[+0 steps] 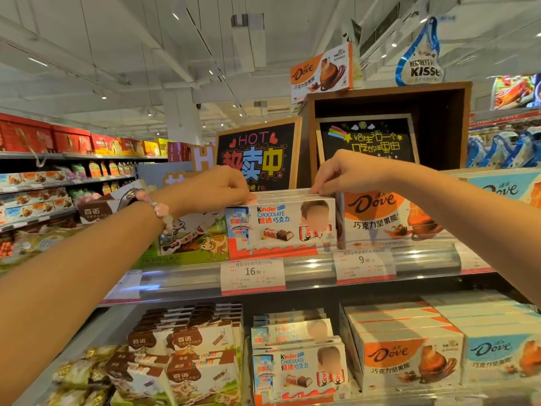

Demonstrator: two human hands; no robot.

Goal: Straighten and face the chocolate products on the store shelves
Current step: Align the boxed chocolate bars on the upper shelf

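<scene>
Head view: your left hand [216, 187] and right hand [341, 174] pinch the top corners of the Kinder boxes [282, 227] on the upper shelf [307, 272]; tugging unevenly could tip the front box off.

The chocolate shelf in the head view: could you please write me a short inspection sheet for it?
Surface: upper shelf with price tags on its front rail.
Job's things: Kinder boxes upright, facing front; Dove boxes beside them on the right.
Clutter: cow-print chocolate packs left of the Kinder row.
Grippers: left hand and right hand pinch the Kinder boxes' top edges.
Cables: nothing seen.
Surroundings: chalkboard sign behind; more boxes on the lower shelf.
</scene>
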